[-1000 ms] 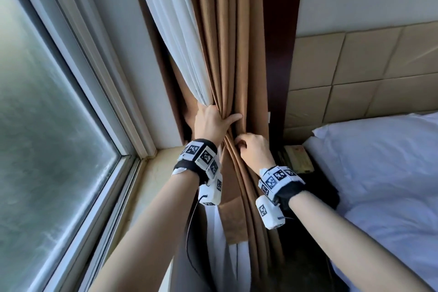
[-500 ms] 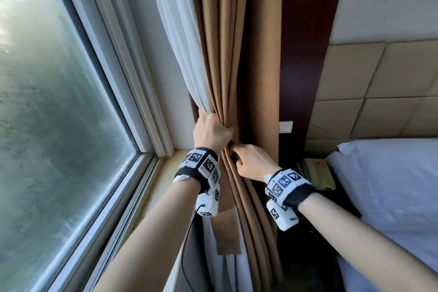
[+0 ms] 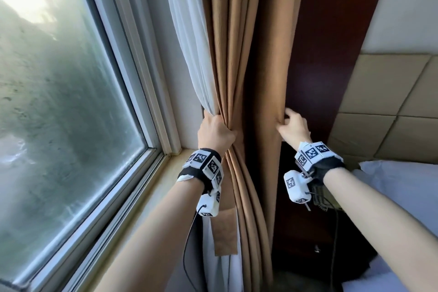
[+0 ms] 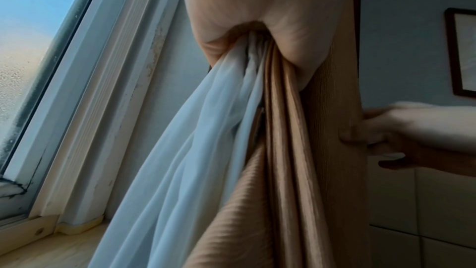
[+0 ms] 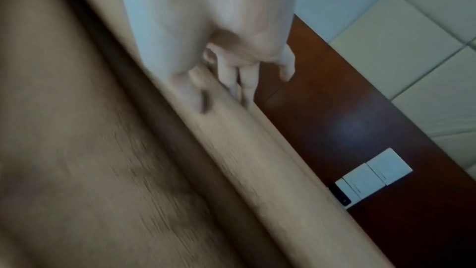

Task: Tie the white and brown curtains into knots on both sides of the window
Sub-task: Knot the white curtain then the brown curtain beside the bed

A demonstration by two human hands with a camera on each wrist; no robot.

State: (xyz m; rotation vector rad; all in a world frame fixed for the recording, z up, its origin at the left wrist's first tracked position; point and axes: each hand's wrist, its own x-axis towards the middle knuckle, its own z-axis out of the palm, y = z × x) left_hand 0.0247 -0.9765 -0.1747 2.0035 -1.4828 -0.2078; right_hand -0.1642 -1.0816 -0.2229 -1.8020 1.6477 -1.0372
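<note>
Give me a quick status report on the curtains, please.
Left hand grips white curtain and brown curtain bunched. Right hand pinches brown edge. No knot yet.

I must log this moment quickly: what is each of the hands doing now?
Left hand: closed, gripping the white curtain and brown curtain bunched together.
Right hand: closed, pinching the brown curtain's outer fold.

Both forearms raised side by side toward the brown curtain, left hand fisted tight round its gathered folds at the window-side edge, right hand well apart, pinching its far edge between thumb and curled fingers.
</note>
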